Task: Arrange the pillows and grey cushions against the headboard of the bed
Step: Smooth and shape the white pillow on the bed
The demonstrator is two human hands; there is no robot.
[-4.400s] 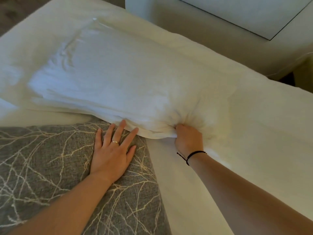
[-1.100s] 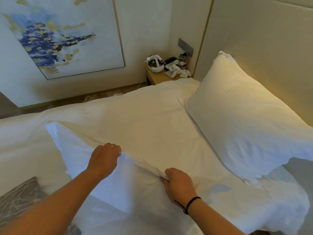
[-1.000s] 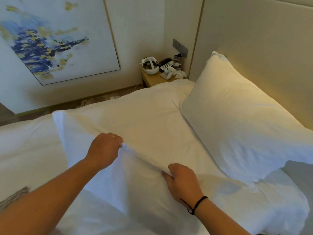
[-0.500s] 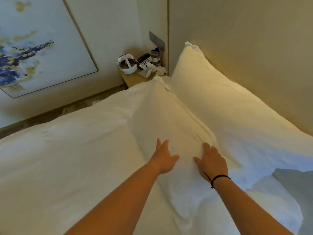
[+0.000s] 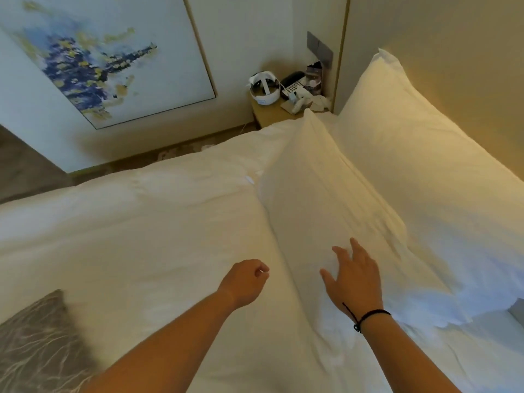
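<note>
On the bed [image 5: 141,236], near the headboard [image 5: 453,66]: two white pillows. Rear pillow [image 5: 411,154] leaning on the headboard, front pillow [image 5: 320,199] lying just before it, touching. Right hand [image 5: 354,276] flat on the front pillow, fingers spread, holding nothing. Left hand [image 5: 245,282] above the duvet, fingers loosely curled, also holding nothing. Grey cushion [image 5: 37,344] at the lower left, well apart from the pillows. Probably light, soft, easy to deform; best taken by two corners or one long edge, then patted into shape.
</note>
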